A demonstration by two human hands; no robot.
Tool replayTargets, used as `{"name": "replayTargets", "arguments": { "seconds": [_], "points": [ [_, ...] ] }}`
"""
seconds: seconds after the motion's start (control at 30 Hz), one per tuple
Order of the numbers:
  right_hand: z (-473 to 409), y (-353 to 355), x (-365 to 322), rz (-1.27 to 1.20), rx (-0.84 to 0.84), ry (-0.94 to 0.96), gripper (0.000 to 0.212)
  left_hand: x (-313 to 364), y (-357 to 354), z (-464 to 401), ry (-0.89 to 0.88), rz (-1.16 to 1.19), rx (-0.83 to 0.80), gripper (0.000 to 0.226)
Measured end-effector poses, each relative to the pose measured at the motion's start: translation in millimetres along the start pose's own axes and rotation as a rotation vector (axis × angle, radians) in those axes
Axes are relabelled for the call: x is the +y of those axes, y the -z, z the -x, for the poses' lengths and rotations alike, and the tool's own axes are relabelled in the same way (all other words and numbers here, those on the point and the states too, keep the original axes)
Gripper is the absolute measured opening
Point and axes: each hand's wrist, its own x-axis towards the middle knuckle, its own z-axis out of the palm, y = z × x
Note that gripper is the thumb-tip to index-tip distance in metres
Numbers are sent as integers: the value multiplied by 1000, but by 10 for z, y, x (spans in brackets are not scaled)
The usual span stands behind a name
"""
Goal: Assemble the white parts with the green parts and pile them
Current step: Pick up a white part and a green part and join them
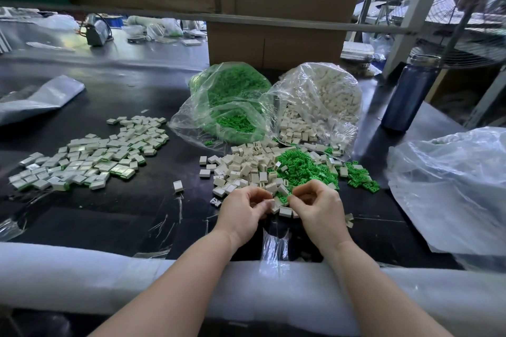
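Both hands worked close together at the near edge of the loose heaps: our left hand [242, 212] had its fingers curled and pinched a white part [269, 204] at the fingertips, and our right hand [319, 206] was curled too, thumb and forefinger closed in a pinch, though we could not tell what, if anything, it held. Just beyond our knuckles lay the loose white parts [243, 165] and, to their right, the loose green parts [304, 167], the two heaps touching and mingled at the seam. Behind them a clear bag of green parts [232, 98] and a clear bag of white parts [320, 101] slumped open side by side, spilling toward us. Well to the left on the dark worktop [131, 200] sat the pile of assembled pieces [90, 156], white with green edges. A dark blue bottle [410, 93] stood at the right, near a crumpled plastic sheet [451, 189]. Cardboard boxes [273, 41] closed off the back, and white foam padding [109, 279] ran along the near edge under our forearms.
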Motion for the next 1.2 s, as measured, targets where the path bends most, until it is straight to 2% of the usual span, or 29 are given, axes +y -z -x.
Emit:
{"name": "replayTargets", "arguments": {
  "seconds": [0.27,0.4,0.57,0.73,1.2],
  "points": [
    [-101,-65,4,-177,-13,-95,23,-48,-88,-56,-24,42,76,13],
    [-88,-91,34,-210,6,-77,25,-93,-83,-34,-62,66,90,17],
    [-53,-47,44,-274,-2,-57,25,-72,-60,4,-42,284,39,18],
    [17,-9,24,-342,-58,-19,22,-30,-84,47,-71,261,-46,14],
    [54,2,0,-329,-92,15,22,-9,-43,72,-50,363,-98,11]
  ]
}}
